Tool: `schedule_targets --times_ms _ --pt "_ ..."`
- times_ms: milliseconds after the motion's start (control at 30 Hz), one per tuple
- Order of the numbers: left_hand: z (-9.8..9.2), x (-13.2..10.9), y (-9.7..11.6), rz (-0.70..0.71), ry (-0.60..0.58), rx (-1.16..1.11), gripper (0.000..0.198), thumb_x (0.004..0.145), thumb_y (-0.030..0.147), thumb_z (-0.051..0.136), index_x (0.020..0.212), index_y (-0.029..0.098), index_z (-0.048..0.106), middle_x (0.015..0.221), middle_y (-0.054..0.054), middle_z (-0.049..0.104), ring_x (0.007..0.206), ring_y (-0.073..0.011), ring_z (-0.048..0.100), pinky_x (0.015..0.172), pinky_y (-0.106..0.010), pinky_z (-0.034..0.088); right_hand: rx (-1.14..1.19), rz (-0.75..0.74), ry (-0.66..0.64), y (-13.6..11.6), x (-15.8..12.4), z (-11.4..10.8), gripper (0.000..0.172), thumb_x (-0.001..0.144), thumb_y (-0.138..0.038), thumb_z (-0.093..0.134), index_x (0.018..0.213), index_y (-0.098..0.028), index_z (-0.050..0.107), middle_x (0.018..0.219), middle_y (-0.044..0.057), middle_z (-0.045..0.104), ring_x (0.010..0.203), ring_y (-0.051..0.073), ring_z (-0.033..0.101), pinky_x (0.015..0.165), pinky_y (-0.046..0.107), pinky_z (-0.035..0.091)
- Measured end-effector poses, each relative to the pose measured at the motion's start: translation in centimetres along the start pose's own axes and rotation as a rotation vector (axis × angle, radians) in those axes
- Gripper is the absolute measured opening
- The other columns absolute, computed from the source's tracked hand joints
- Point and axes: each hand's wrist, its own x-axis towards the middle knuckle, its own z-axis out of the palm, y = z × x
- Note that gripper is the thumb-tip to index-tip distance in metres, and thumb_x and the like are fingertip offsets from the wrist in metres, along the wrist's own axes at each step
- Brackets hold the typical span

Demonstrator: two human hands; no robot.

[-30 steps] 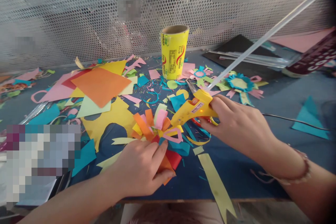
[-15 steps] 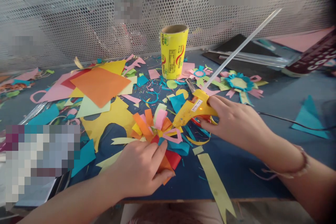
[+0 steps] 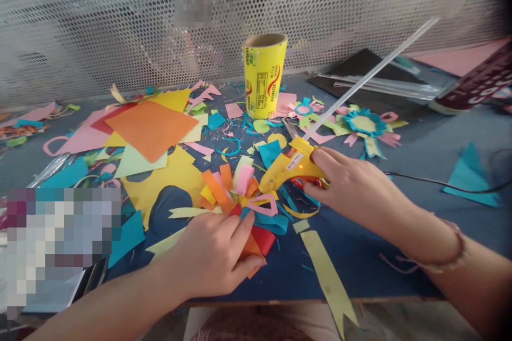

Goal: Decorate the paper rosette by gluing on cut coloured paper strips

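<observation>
My right hand (image 3: 348, 186) is wrapped round a yellow hot glue gun (image 3: 286, 168), with a long clear glue stick (image 3: 372, 79) jutting from its back. The gun's nozzle points down at the middle of a rosette of looped paper strips (image 3: 244, 192) in orange, pink, blue, red and yellow. My left hand (image 3: 216, 256) presses on the near side of this rosette, fingers closed on its orange and red strips; the fingertips partly cover them. Behind the gun lie scissors (image 3: 291, 130), their handles mostly hidden by it.
A yellow cardboard tube (image 3: 264, 80) stands at the back, before a perforated metal screen (image 3: 140, 26). Stacked paper squares (image 3: 154, 128) lie left. A finished-looking blue flower rosette (image 3: 364, 121) lies right, near a black cord (image 3: 424, 178). A pale yellow ribbon strip (image 3: 326, 272) overhangs the front edge.
My right hand has shifted the glue gun slightly left, bringing its nozzle nearer the rosette's middle. My left hand stays almost still on the strips.
</observation>
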Motion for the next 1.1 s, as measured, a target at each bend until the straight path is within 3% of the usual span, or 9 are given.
schedule_targets --times_ms 500,867,1100 --pt "0.2 -0.1 0.0 -0.005 0.001 -0.004 0.053 0.090 0.050 0.044 0.111 0.005 0.061 0.074 -0.012 0.068 0.063 -0.0229 0.064 0.053 -0.033 0.050 0.008 -0.008 -0.011 0.3 -0.3 -0.6 0.021 0.089 -0.036 0.045 0.086 -0.017 0.053 0.079 0.005 0.059 0.052 0.012 0.046 0.050 0.025 0.022" --pt "0.2 -0.2 -0.1 -0.013 -0.011 -0.019 0.052 0.091 0.050 0.044 0.114 0.006 0.060 0.075 -0.013 0.067 0.064 -0.0232 0.064 0.054 -0.034 0.051 -0.178 0.038 -0.008 0.2 -0.2 -1.6 0.019 0.084 -0.036 0.053 0.087 -0.018 0.049 0.078 0.006 0.062 0.056 0.017 0.055 0.047 0.027 0.022" --pt "0.1 -0.1 0.0 -0.001 0.013 0.006 0.052 0.090 0.049 0.044 0.110 0.005 0.062 0.074 -0.013 0.068 0.063 -0.0232 0.064 0.054 -0.034 0.051 -0.128 0.075 -0.120 0.4 -0.2 -1.8 0.022 0.080 -0.038 0.054 0.085 -0.019 0.047 0.081 0.006 0.065 0.059 0.019 0.059 0.049 0.027 0.027"
